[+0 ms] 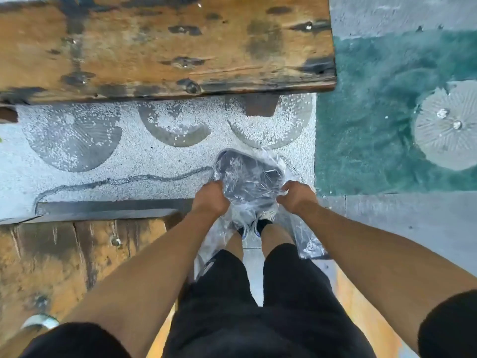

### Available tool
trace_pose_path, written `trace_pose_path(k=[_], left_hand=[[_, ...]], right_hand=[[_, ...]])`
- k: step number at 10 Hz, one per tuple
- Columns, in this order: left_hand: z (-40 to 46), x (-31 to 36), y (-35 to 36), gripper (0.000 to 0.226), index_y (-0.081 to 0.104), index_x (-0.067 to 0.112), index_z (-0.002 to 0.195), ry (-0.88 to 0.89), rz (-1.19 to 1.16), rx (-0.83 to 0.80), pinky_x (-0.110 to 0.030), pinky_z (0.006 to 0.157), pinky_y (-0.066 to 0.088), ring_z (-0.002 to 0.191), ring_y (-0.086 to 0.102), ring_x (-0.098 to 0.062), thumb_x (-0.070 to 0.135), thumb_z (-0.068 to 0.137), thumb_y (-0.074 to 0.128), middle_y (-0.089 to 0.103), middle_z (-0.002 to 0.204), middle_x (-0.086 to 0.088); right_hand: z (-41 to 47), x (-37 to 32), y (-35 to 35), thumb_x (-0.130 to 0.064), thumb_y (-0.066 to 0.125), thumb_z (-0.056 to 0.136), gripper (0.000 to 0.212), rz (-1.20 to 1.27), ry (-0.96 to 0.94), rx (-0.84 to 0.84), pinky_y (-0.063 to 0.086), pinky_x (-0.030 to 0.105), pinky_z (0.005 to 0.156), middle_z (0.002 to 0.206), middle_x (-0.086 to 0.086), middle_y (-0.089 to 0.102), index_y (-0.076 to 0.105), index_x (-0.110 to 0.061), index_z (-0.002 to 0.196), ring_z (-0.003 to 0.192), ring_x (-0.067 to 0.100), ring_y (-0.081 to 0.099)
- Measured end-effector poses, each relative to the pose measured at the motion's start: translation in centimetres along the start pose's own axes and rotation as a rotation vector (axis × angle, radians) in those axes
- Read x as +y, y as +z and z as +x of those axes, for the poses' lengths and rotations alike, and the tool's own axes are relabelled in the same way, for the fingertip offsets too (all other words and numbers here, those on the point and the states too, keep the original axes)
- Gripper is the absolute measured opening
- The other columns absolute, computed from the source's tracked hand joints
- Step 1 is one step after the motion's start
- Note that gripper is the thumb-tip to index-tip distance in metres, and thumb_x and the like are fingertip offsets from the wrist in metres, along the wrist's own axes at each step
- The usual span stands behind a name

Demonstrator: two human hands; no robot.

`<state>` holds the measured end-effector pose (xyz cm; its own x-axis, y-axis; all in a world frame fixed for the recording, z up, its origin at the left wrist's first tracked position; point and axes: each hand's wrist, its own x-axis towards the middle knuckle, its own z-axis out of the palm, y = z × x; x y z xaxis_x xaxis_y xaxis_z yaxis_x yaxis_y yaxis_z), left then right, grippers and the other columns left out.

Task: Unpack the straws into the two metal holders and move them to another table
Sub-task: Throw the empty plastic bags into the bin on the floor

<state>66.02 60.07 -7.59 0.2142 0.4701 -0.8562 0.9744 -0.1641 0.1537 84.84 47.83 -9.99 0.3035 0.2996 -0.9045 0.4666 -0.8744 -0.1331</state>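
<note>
I look straight down at a clear plastic bag (249, 178) held low in front of my legs, above the pebbled floor. A dark, rounded shape shows through the crinkled plastic; I cannot tell what it is. My left hand (210, 197) grips the bag's left edge and my right hand (296, 196) grips its right edge, both fists closed on the plastic. More loose plastic (307, 241) hangs down beside my shins. No straws or metal holders are visible.
A worn wooden tabletop (165, 42) spans the top. Another wooden surface (64, 259) lies at lower left, with a small metal rim (40, 322) at its near edge. Green floor (387, 112) with a round patterned disc (446, 125) is to the right.
</note>
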Motion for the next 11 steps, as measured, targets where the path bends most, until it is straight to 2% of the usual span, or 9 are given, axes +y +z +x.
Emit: trace_pose_path(k=[1,2,3,5,6,7,8,9,11], left_hand=[[2.8,-0.2,1.3,0.045,0.053,0.006,0.139,0.015,0.040,-0.015,-0.048,0.093,0.057,0.113,0.065,-0.037,0.004,0.094,0.052,0.065,0.126,-0.021],[13.2,-1.9,7.9,0.033,0.056,0.004,0.128,-0.025,0.088,-0.072,-0.044,0.086,0.057,0.110,0.066,-0.039,0.003,0.095,0.052,0.066,0.121,-0.021],[14.1,-1.0,6.5,0.027,0.059,0.002,0.122,-0.031,0.085,-0.042,-0.041,0.083,0.053,0.110,0.067,-0.038,0.002,0.096,0.054,0.068,0.117,-0.020],[24.1,-1.1,10.5,0.027,0.064,0.000,0.125,-0.065,0.064,-0.023,-0.033,0.089,0.054,0.115,0.068,-0.033,0.001,0.099,0.057,0.069,0.124,-0.017],[29.3,-2.3,13.9,0.022,0.065,-0.005,0.118,-0.099,0.072,0.005,-0.031,0.086,0.052,0.116,0.069,-0.032,-0.001,0.100,0.055,0.070,0.122,-0.020],[31.4,-2.4,14.9,0.023,0.065,-0.006,0.120,-0.100,0.148,0.019,-0.031,0.088,0.052,0.120,0.066,-0.032,0.001,0.099,0.057,0.069,0.125,-0.020],[36.6,-4.4,18.2,0.021,0.070,-0.003,0.114,-0.080,0.098,0.072,-0.032,0.092,0.053,0.120,0.067,-0.034,0.002,0.096,0.061,0.071,0.123,-0.020],[41.4,-5.4,21.4,0.023,0.070,-0.003,0.116,-0.111,0.043,0.049,-0.034,0.098,0.053,0.121,0.067,-0.034,0.003,0.094,0.061,0.071,0.124,-0.021],[45.6,-5.1,23.7,0.028,0.067,-0.003,0.125,-0.181,0.027,0.069,-0.033,0.102,0.051,0.129,0.063,-0.031,0.001,0.098,0.059,0.067,0.134,-0.020]], right_hand=[[3.0,0.2,1.3,-0.037,0.062,0.098,0.042,0.001,0.018,-0.017,0.054,0.033,0.092,0.127,0.011,0.067,0.061,-0.018,0.135,0.112,0.029,0.066],[13.5,1.2,7.4,-0.035,0.057,0.102,0.044,0.018,0.075,-0.089,0.052,0.035,0.101,0.140,0.012,0.061,0.058,-0.017,0.142,0.123,0.030,0.061],[14.4,0.1,6.5,-0.035,0.055,0.104,0.042,-0.002,0.046,-0.076,0.050,0.034,0.103,0.146,0.010,0.058,0.058,-0.015,0.141,0.127,0.030,0.059],[23.7,0.0,10.8,-0.009,0.048,0.104,0.025,-0.056,0.012,-0.078,0.057,0.035,0.079,0.112,0.016,0.068,0.068,0.001,0.115,0.096,0.032,0.068],[29.2,0.1,14.5,-0.008,0.041,0.106,0.029,0.009,0.018,-0.070,0.057,0.037,0.081,0.107,0.018,0.068,0.067,0.005,0.111,0.089,0.031,0.066],[32.8,0.2,16.2,-0.021,0.042,0.107,0.037,-0.115,-0.031,0.029,0.049,0.040,0.099,0.124,0.020,0.067,0.067,-0.001,0.126,0.116,0.036,0.063],[38.2,1.2,20.0,-0.027,0.042,0.108,0.041,-0.317,-0.074,-0.005,0.044,0.040,0.105,0.135,0.020,0.063,0.062,-0.002,0.134,0.128,0.036,0.057],[41.4,1.2,21.8,-0.024,0.040,0.109,0.041,-0.279,-0.036,-0.005,0.044,0.042,0.105,0.140,0.023,0.060,0.059,0.000,0.138,0.131,0.038,0.055],[45.8,0.2,23.9,0.004,0.037,0.106,0.045,-0.135,0.024,0.107,0.047,0.048,0.104,0.149,0.029,0.048,0.034,0.007,0.151,0.137,0.043,0.050]])
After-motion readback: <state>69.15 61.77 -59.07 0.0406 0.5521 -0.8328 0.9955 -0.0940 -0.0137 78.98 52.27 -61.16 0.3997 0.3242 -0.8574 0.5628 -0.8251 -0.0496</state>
